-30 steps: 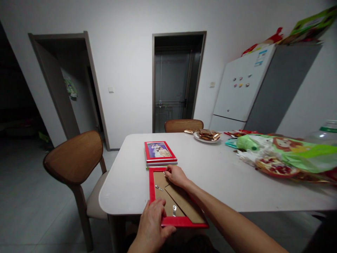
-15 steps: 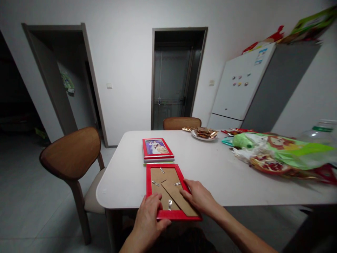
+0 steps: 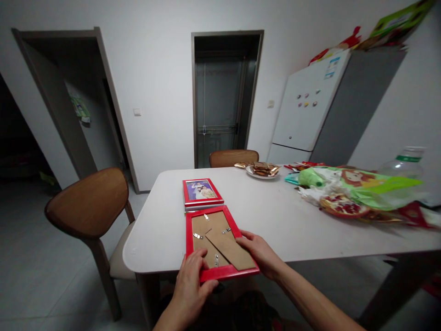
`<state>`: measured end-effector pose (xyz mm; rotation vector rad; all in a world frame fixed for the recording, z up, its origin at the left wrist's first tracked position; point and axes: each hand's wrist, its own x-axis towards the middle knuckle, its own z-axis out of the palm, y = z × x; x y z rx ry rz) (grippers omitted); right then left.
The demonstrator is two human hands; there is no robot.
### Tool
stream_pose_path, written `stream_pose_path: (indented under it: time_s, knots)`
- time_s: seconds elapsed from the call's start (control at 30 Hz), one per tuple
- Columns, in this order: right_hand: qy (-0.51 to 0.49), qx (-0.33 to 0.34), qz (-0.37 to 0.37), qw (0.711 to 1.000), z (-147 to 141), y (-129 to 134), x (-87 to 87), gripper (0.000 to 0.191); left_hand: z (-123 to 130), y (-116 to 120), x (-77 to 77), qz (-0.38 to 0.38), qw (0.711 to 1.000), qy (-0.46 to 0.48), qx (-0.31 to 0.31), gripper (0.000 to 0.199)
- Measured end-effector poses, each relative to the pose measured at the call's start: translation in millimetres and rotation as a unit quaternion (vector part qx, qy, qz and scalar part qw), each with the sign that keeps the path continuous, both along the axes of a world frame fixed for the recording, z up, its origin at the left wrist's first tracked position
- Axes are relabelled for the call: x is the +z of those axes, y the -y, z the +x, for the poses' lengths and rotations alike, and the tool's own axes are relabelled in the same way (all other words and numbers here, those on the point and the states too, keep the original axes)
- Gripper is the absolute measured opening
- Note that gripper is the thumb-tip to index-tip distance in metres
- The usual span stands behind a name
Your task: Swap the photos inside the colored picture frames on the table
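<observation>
Red picture frame (image 3: pixel 221 242), brown back (image 3: pixel 214 224) facing up, overhanging the table (image 3: pixel 275 220)

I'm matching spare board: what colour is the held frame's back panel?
The back panel is light brown, best seen in the head view.

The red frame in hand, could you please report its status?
Left hand holds near-left corner, right hand right edge. Red frame back-side up. Framed photo just beyond it.

One view from the head — facing forward and down across the table (image 3: pixel 268 207).
</observation>
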<state>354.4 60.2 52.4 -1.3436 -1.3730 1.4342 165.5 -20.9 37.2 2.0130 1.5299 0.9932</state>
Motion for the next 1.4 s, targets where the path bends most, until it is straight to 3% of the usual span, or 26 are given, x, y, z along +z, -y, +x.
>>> stream_pose_path:
  time_s: [0.1,0.33,0.43,0.53,0.67,0.83,0.93,1.03,1.17,1.3,1.4]
  knots:
    - [-0.075,0.052,-0.042,0.995,-2.7,5.3,10.6,0.039,0.6,0.3,-0.7,0.001,1.0,0.018,-0.004,0.01]
    - [-0.136,0.024,-0.05,0.989,-1.0,8.0,19.8,0.031,2.1,-1.0,3.5,-0.021,0.999,0.035,-0.005,0.019]
    - [-0.171,0.03,0.003,0.985,-5.8,9.2,46.2,0.032,9.5,-3.3,21.8,-0.034,0.995,0.091,0.006,0.047]
    - [-0.159,0.047,0.097,0.981,-23.2,13.9,77.5,0.038,18.2,-5.0,47.7,-0.013,0.988,0.153,-0.032,0.072]
    - [-0.072,0.096,0.225,0.967,-58.5,28.3,93.8,0.039,13.1,-0.5,74.2,0.012,0.962,0.268,-0.041,0.077]
    - [0.047,0.182,0.324,0.927,-81.8,40.0,67.3,0.034,-28.0,12.9,78.5,-0.029,0.92,0.386,0.058,0.072]
    - [0.208,0.127,0.315,0.917,-74.1,33.3,38.8,0.037,-51.0,18.3,64.9,-0.057,0.905,0.409,0.103,0.073]
    - [0.348,0.087,0.286,0.889,-56.6,24.8,12.9,0.041,-57.7,19.4,44.8,-0.101,0.89,0.436,0.09,0.08]
    - [0.388,0.076,0.281,0.874,-25.5,26.5,-7.3,0.043,-39.2,17.3,27.1,-0.163,0.883,0.44,0.005,0.086]
    - [0.357,0.02,0.255,0.898,20.0,34.2,-16.9,0.048,-1.1,11.2,26.8,-0.18,0.922,0.339,-0.04,0.078]
    - [0.326,-0.049,0.237,0.914,61.2,32.1,-20.7,0.048,33.9,0.9,29.3,-0.153,0.951,0.255,-0.081,0.07]
